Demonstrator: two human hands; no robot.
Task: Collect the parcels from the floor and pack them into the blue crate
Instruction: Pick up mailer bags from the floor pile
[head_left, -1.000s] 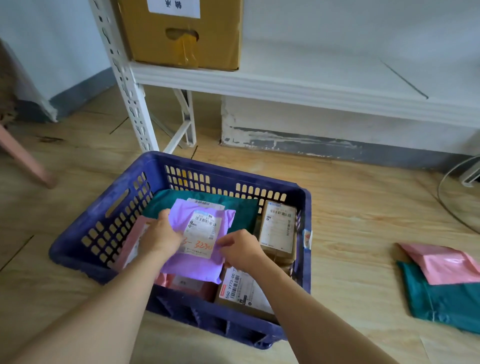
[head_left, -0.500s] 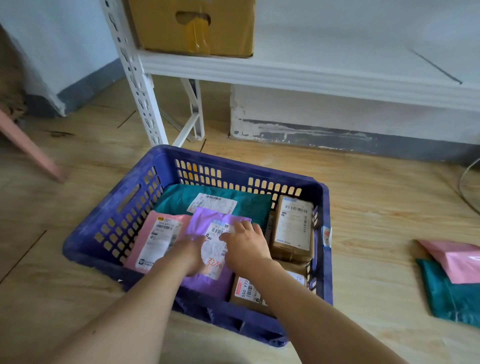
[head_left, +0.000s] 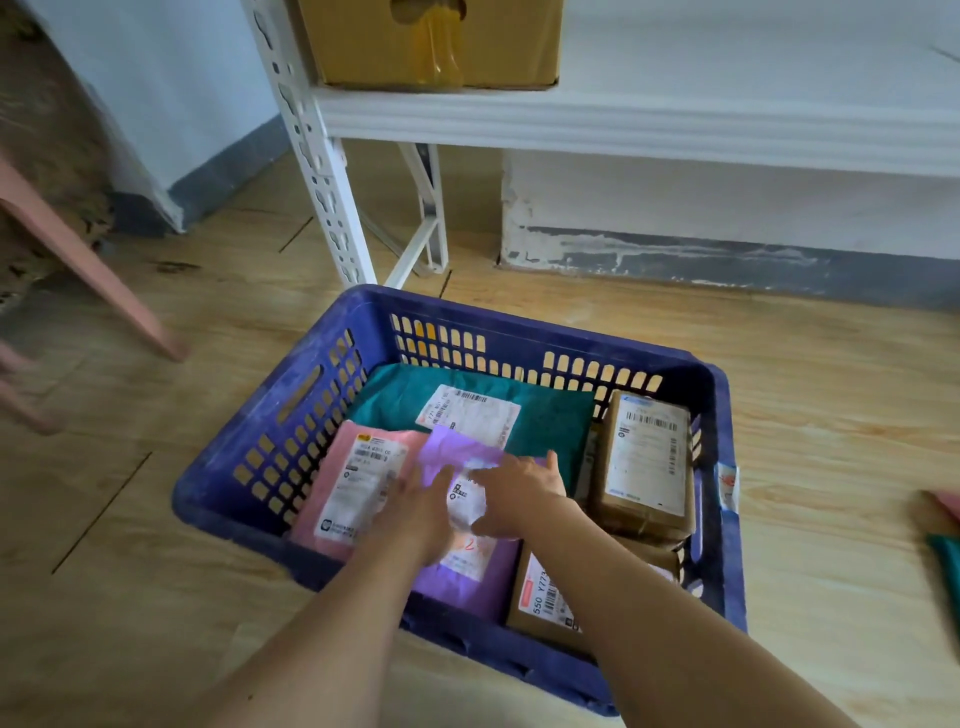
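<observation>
Both palms were flat: left hand (head_left: 422, 512) and right hand (head_left: 519, 499), fingers straight, pressed on the purple plastic mailer bag (head_left: 462, 584) in the blue slotted plastic crate (head_left: 524, 332), between a pink mailer (head_left: 332, 483) and a brown cardboard parcel (head_left: 543, 616).

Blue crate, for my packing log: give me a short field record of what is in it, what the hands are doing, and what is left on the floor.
crate: blue slotted plastic crate on wood floor
back: teal plastic mailer
left: pink plastic mailer
middle: purple plastic mailer
right: brown cardboard box, standing
front right: second brown box
left hand: rests on purple mailer
right hand: rests on purple mailer, fingers spread
floor, right edge: pink floor parcel, teal floor parcel
</observation>
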